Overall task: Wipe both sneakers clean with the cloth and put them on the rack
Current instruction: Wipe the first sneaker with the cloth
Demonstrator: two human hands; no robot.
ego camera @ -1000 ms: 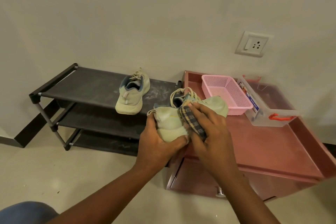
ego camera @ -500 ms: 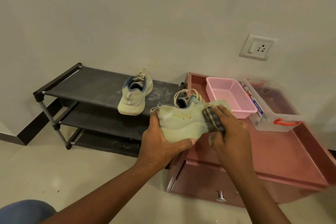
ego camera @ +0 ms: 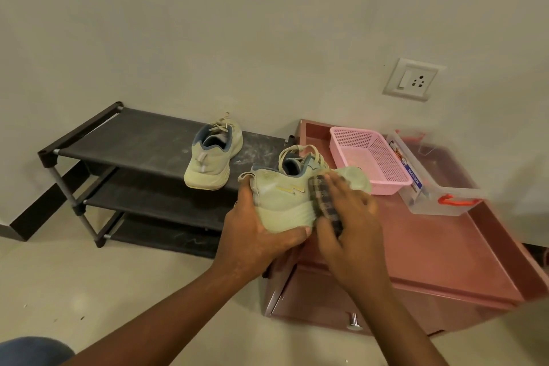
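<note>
Hands are meeting on one sneaker (ego camera: 282, 196) in the head view, held in the air over the near left corner of a pink cabinet (ego camera: 430, 246). The left hand (ego camera: 258, 235) is clamping the heel end, fingers curled up behind the heel tab and thumb pressed along the sole underneath. The sneaker is lying on its side between the two hands, toe pointing right, laces and opening facing away toward the wall, a small yellow mark showing on its flank.

The right hand (ego camera: 347, 217) is pressing a checked cloth (ego camera: 325, 205) flat against the sneaker's side, just right of the left-hand grip; the fingers are spread over the cloth rather than closed round it, and the hand is blurred. The cloth is draping over the middle of the shoe, from the laces down to the sole.

Left of the grip and farther back, the other sneaker (ego camera: 212, 157) is sitting upright on the top shelf of a dark rack (ego camera: 124, 134), heel toward the camera, near the shelf's right end. That shelf is looking dusty around it; the two lower shelves are bare.

Right of the grip, behind the held toe, a pink basket (ego camera: 368, 154) is standing on the cabinet top, with a clear box (ego camera: 430, 184) with a red latch just beside it. A wall socket (ego camera: 413, 80) is showing above them.
</note>
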